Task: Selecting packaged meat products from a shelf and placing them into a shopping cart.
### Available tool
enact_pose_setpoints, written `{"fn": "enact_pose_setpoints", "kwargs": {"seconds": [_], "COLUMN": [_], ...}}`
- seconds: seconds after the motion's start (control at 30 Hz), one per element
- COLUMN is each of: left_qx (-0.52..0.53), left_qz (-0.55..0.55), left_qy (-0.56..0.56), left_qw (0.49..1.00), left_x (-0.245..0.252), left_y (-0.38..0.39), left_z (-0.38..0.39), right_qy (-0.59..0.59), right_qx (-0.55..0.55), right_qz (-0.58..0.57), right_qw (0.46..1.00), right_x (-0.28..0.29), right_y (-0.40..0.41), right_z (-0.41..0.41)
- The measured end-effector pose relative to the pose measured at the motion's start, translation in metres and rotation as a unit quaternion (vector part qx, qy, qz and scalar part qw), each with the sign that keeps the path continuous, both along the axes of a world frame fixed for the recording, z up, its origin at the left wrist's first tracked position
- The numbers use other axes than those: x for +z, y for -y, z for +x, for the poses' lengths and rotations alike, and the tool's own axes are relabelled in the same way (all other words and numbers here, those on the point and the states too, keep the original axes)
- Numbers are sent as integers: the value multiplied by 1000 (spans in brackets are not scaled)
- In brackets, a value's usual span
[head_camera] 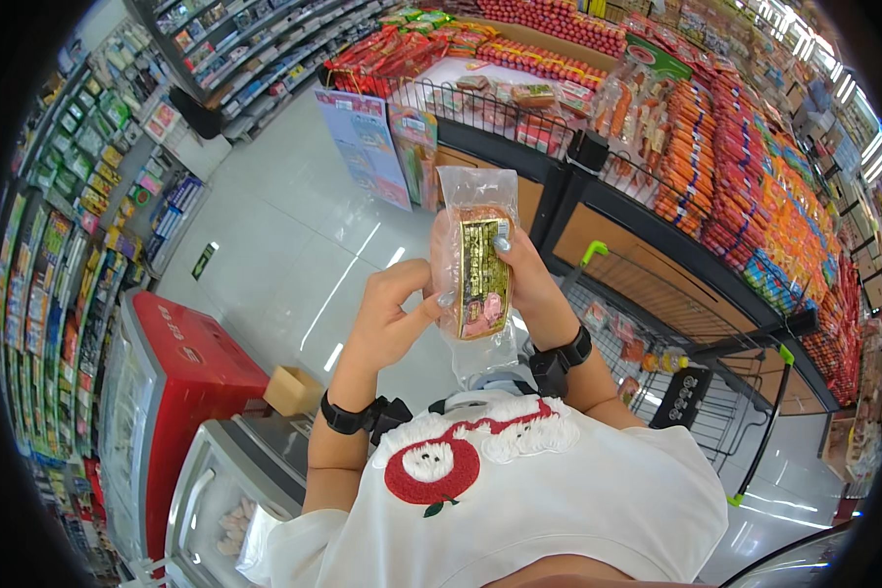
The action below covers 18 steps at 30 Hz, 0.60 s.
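Note:
A clear vacuum pack of meat (483,272) with a dark and gold printed label is held upright before my chest. My left hand (397,309) pinches its left edge between thumb and fingers. My right hand (529,275) grips the right side, its thumb lying on the label. Behind the pack stands a display bin (478,151) with a wire rim, holding flat packs of meat (534,95) and sausages in clear bags (621,110).
At the right, a shopping cart (761,434) with green corner pieces holds a few goods. A red freezer (191,353), a glass-topped chest freezer (213,507) and a cardboard box (292,391) stand at the lower left. Stocked shelves (66,294) line the far left.

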State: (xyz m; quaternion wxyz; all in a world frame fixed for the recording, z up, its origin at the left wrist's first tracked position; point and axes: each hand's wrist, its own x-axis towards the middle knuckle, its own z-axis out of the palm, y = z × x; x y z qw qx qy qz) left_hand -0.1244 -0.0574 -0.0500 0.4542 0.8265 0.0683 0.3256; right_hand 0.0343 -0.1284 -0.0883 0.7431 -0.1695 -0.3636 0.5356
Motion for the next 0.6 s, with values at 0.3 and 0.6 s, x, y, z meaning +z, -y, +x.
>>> {"fn": "enact_pose_setpoints", "kwargs": {"seconds": [0.3, 0.6], "left_qx": [13, -31], "left_qz": [-15, -28], "left_qy": [-18, 14], "left_qw": [1000, 999], "left_x": [-5, -28], "left_y": [-74, -138], "left_z": [40, 37], "right_qy": [24, 40], "right_qx": [-32, -97], "right_qz": [-76, -73], "right_qw": [996, 992], "right_x": [-3, 6], "right_y": [-69, -103], "right_z": [34, 25]}}
